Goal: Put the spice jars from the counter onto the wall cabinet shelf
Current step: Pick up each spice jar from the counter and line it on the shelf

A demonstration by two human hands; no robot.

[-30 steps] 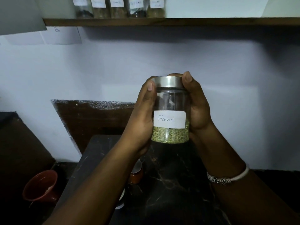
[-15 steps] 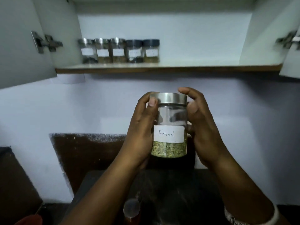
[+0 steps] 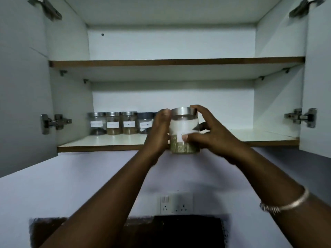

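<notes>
The left hand [image 3: 157, 133] is wrapped around the left side of a spice jar [image 3: 184, 130], thumb tip up at the rim of its metal lid. The right hand [image 3: 206, 135] closes on the opposite side, fingers curled over the lid edge and the thumb pressed across the white label. Both hands are therefore clamped on the jar, which is held upright in the air at the front lip of the lower cabinet shelf [image 3: 125, 140], its base level with or slightly below the shelf edge. The label is blurred and cannot be read. Risks, as judged: the jar bottom appears not to clear the shelf lip, so pushing forward without a further lift could knock the glass on the board edge and jolt the grip. Setting it down too far toward 9 o'clock could bump the row of shelved jars [image 3: 121, 123], which stands near and to the left of the left hand; the rightmost of that row is partly hidden behind the hand, so the gap cannot be told. Releasing one hand early could leave the smooth glass slipping. Pose: both forearms reach up and forward from 6 o'clock, converging at the jar, wrists slightly bent back; a bangle [image 3: 284, 203] sits on the right wrist. The cabinet doors stand open at both sides.
</notes>
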